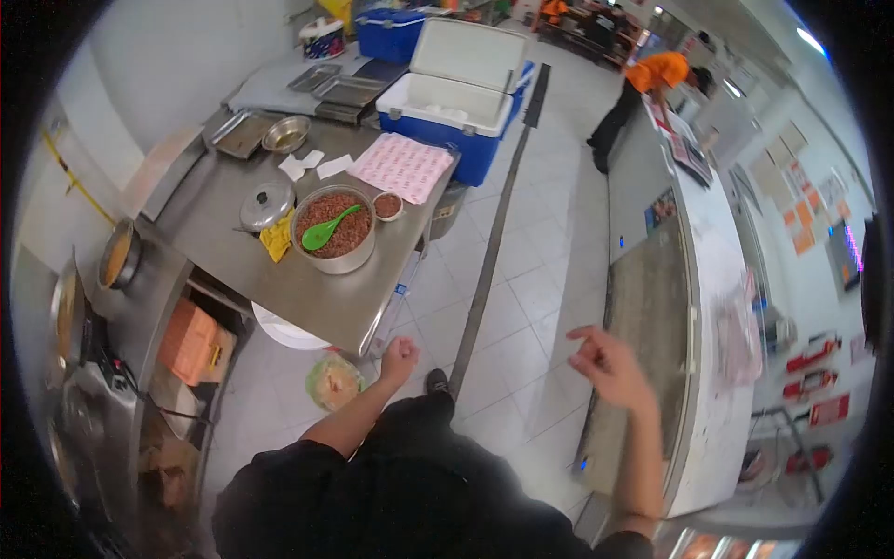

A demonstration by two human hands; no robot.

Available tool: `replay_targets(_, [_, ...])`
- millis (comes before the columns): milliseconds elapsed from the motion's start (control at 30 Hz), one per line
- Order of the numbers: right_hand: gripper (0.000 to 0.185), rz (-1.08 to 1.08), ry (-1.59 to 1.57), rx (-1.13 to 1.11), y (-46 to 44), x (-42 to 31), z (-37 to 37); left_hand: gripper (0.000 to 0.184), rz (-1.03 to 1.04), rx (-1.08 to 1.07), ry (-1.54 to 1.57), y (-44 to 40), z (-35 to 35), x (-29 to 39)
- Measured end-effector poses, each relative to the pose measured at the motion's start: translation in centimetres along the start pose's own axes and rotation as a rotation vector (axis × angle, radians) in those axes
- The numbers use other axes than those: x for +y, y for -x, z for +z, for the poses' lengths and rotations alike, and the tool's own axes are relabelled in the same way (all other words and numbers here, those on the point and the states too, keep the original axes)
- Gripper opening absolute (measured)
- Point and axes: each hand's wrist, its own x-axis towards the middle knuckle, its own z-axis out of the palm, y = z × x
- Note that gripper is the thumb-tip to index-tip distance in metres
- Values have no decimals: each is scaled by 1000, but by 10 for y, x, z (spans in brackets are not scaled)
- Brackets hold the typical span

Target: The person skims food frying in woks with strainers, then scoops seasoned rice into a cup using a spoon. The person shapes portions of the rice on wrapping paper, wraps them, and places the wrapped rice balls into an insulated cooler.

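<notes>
My left hand (400, 363) hangs over the tiled floor by the steel table's near corner, its fingers curled in with nothing visible in them. Out to the right, my right hand (610, 366) is raised before the long counter, fingers apart and holding nothing. On the steel table (223, 252) stands a pot of reddish-brown beans (337, 256) with a green ladle (331, 228) lying in it. Beside the pot are a small cup of the same food (387, 207), a metal lid (265, 207) and a yellow cloth (277, 239).
A blue-and-white cooler (456, 102) stands open beyond pink patterned paper (400, 168). Pans (121, 256) line the left side. A plastic bag (333, 380) sits on the floor near my feet. A person in orange (656, 70) leans over the white-topped counter (712, 307).
</notes>
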Motion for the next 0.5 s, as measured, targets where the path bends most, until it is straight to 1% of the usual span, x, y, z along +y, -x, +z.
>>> replay_targets(33, [34,22,-43,-67,-31,23,16,35,121,146,-162,-25,6,24])
replay_targets(67, [34,45,-89,-133,-59,48,31,51,113,252,-95,-66,21,13])
replay_targets(100, [34,72,-142,-153,-87,73,47,67,114,359,-33,-110,35,2])
replay_targets(167, [34,136,-246,-202,-132,118,72,104,93,553,-346,-179,46,41])
replay_targets(233, [36,184,-283,-204,-176,142,88,124,92,553,-392,-240,40,81])
replay_targets(267, [37,206,-301,-203,-196,146,92,124,58,562,-381,-262,37,96])
replay_targets(333, [40,202,-287,-281,-236,137,89,124,5,579,-357,-304,32,121])
replay_targets(367, [42,200,-279,-315,-256,136,87,124,-61,584,-366,-317,29,135])
replay_targets(400, [48,190,-368,-374,-276,141,88,125,-126,588,-374,-331,26,147])
replay_targets(467, [51,177,-359,-436,-322,149,80,124,-142,667,-390,-366,26,141])
replay_targets(500, [53,172,-360,-474,-344,154,78,122,-93,741,-402,-384,28,126])
